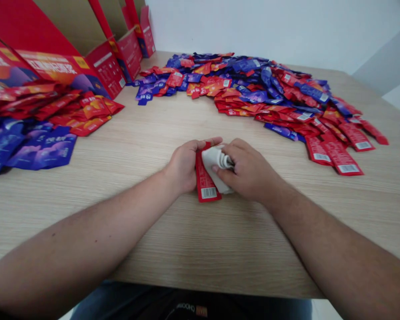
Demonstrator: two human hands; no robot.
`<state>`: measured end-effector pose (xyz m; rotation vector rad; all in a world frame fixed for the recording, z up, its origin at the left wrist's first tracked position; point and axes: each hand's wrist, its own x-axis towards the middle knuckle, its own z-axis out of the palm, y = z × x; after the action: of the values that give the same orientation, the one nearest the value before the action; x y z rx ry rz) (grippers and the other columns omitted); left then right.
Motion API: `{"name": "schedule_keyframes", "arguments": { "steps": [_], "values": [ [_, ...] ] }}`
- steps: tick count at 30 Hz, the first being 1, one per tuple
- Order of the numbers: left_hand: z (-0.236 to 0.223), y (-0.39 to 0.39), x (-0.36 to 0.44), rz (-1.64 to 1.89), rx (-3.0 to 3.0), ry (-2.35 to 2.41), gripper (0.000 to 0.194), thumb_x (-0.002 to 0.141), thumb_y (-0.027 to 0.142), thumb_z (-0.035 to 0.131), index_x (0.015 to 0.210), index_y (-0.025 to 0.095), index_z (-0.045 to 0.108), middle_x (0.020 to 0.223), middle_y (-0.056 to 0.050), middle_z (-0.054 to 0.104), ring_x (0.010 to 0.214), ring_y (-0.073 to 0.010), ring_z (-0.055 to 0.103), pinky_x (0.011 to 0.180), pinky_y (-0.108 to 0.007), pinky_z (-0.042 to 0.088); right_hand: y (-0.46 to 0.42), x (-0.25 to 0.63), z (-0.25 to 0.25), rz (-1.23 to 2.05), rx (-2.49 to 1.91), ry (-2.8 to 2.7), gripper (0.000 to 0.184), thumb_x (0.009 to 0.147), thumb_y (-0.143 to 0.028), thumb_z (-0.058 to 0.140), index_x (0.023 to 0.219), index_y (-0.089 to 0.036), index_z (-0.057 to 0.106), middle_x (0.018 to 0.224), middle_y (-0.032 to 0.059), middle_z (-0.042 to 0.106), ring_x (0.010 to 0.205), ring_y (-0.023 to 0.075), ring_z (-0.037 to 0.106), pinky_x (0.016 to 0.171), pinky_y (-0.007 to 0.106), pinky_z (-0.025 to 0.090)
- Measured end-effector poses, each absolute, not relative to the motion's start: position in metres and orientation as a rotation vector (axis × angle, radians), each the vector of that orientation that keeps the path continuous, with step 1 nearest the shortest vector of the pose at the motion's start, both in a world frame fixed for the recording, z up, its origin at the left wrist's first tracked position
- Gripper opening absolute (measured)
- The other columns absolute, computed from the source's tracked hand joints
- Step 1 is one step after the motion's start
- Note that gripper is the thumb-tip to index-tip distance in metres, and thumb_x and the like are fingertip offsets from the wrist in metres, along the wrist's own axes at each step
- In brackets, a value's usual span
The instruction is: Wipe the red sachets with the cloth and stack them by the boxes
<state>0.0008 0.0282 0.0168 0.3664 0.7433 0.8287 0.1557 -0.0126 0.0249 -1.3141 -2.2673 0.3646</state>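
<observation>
My left hand (186, 166) pinches a red sachet (205, 183) while my right hand (248, 171) clamps a white rolled piece (215, 162) onto it; a slack grip could slide them apart over the wood-grain table (153, 129) toward the red-and-blue sachet heap (253, 84).

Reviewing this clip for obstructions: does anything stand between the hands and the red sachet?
The left hand holds the red sachet directly, with nothing in between. A white item lies over the sachet, under the right hand, so it separates them. The other sachet piles lie apart from both hands.
</observation>
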Motion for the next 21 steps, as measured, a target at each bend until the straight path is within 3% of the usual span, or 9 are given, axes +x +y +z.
{"name": "schedule_keyframes", "arguments": {
  "steps": [6, 9, 13, 16, 21],
  "values": [
    [0.014, 0.020, 0.013, 0.918, 0.521, 0.784, 0.036, 0.097, 0.037, 0.044, 0.107, 0.014, 0.069, 0.078, -0.007, 0.072, 0.078, -0.0251, 0.072, 0.073, -0.036, 0.059, -0.003, 0.146, 0.013, 0.210, -1.501, -1.969, 0.015, 0.090, -0.032, 0.059, 0.094, -0.019, 0.065, 0.094, 0.0102, 0.065, 0.089, 0.0268, 0.058, 0.081, 0.040, 0.047],
    [0.014, 0.016, 0.012, 0.929, 0.668, 0.893, 0.046, 0.100, 0.055, 0.046, 0.101, 0.016, 0.069, 0.067, -0.005, 0.066, 0.069, -0.0216, 0.069, 0.063, -0.029, 0.054, -0.009, 0.148, 0.019, 0.225, -1.524, -1.867, 0.020, 0.091, -0.040, 0.058, 0.086, -0.021, 0.061, 0.087, 0.0085, 0.064, 0.085, 0.0263, 0.060, 0.077, 0.040, 0.048],
    [0.019, 0.014, 0.004, 0.912, 0.799, 0.981, 0.061, 0.094, 0.075, 0.043, 0.098, 0.018, 0.066, 0.055, 0.000, 0.053, 0.048, -0.0149, 0.056, 0.046, -0.024, 0.040, -0.011, 0.158, 0.023, 0.237, -1.528, -1.755, 0.029, 0.090, -0.048, 0.060, 0.095, -0.020, 0.063, 0.092, 0.0090, 0.069, 0.085, 0.0278, 0.064, 0.075, 0.042, 0.050],
    [0.019, 0.019, -0.002, 1.026, 0.926, 1.086, 0.054, 0.093, 0.072, 0.051, 0.093, 0.020, 0.064, 0.054, 0.002, 0.049, 0.046, -0.0123, 0.048, 0.045, -0.023, 0.034, -0.008, 0.169, 0.026, 0.229, -1.539, -1.713, 0.030, 0.090, -0.047, 0.062, 0.102, -0.020, 0.066, 0.096, 0.0102, 0.072, 0.087, 0.0296, 0.066, 0.075, 0.044, 0.051],
    [0.010, 0.033, -0.008, 1.196, 1.251, 1.302, 0.033, 0.086, 0.051, 0.073, 0.081, 0.020, 0.063, 0.060, 0.002, 0.053, 0.057, -0.0123, 0.049, 0.053, -0.024, 0.034, -0.015, 0.178, 0.048, 0.218, -1.466, -1.700, 0.028, 0.093, -0.046, 0.062, 0.110, -0.025, 0.066, 0.100, 0.0087, 0.072, 0.087, 0.0282, 0.066, 0.076, 0.045, 0.052]
  ]
}}
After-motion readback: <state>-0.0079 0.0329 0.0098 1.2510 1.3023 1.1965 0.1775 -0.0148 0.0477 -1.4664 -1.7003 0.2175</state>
